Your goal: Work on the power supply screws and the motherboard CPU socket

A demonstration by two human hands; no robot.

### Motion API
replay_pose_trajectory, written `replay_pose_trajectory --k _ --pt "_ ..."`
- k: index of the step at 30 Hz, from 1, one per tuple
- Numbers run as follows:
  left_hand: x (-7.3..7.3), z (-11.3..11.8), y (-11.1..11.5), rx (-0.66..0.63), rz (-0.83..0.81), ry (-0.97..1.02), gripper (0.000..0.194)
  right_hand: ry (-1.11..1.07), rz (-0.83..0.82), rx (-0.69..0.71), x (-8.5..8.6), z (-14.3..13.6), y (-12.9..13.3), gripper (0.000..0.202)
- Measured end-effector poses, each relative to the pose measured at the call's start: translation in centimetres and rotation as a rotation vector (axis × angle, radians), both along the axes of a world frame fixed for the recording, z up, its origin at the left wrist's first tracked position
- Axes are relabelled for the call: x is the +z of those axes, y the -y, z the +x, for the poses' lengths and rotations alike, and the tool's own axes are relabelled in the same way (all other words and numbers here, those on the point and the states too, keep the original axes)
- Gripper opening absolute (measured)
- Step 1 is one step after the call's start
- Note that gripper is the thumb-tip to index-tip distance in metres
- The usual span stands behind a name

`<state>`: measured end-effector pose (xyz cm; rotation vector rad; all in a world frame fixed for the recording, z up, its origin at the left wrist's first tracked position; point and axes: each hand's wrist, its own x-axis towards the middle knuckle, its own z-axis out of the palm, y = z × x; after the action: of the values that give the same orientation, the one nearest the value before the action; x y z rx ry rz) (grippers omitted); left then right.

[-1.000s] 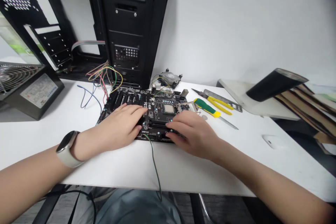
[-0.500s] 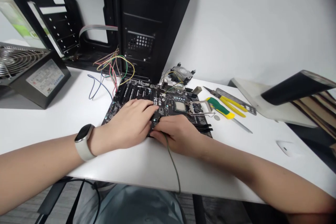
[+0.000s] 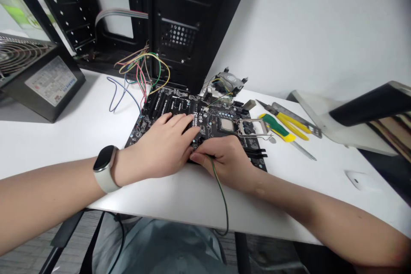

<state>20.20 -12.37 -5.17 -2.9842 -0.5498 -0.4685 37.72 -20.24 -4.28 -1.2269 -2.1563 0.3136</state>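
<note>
A black motherboard (image 3: 210,130) lies on the white table. My left hand (image 3: 163,145), with a watch band on its wrist, rests palm down on the board's left front part, fingers spread. At the board's front edge, my right hand (image 3: 226,158) pinches a thin green-and-yellow cable (image 3: 225,203), whose loose length hangs over the table edge. The cable's end is hidden under the fingertips. A processor (image 3: 226,125) sits in the socket, its metal retention frame (image 3: 255,127) raised to the right. Coloured wires (image 3: 138,68) reach the board's left back corner.
Behind the board stands a black computer case (image 3: 180,0). At the left is a power supply (image 3: 51,81). A cooler fan (image 3: 229,82) lies behind the board. To the right are yellow-handled pliers (image 3: 292,125), a green-and-yellow screwdriver (image 3: 278,127) and a white mouse (image 3: 359,180).
The view has shifted slightly, so the case and power supply sit higher in it. The hanging cable bows further right. Both hands stay at about the same places on the board.
</note>
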Motion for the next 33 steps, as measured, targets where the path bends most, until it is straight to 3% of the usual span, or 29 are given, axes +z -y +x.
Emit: replay_pose_trajectory --k 14,20,25,29,33 --pt "0.3 -0.1 0.1 -0.016 0.029 -0.031 0.039 -0.065 0.035 -0.031 -0.4 -0.2 0.1 0.028" --pt "0.2 0.0 0.1 -0.009 0.021 -0.029 0.039 -0.158 0.021 -0.063 0.0 -0.1 -0.1 0.028" --pt "0.1 0.0 0.1 0.008 0.026 -0.037 0.042 -0.209 0.102 -0.061 0.6 -0.2 -0.2 0.035" --pt "0.1 -0.2 0.1 0.026 0.043 -0.041 0.044 -0.255 0.233 -0.100 3.4 1.0 0.1 0.026" --pt "0.0 -0.1 0.1 0.038 0.078 -0.022 0.044 -0.496 0.512 -0.473 8.7 5.2 0.7 0.029"
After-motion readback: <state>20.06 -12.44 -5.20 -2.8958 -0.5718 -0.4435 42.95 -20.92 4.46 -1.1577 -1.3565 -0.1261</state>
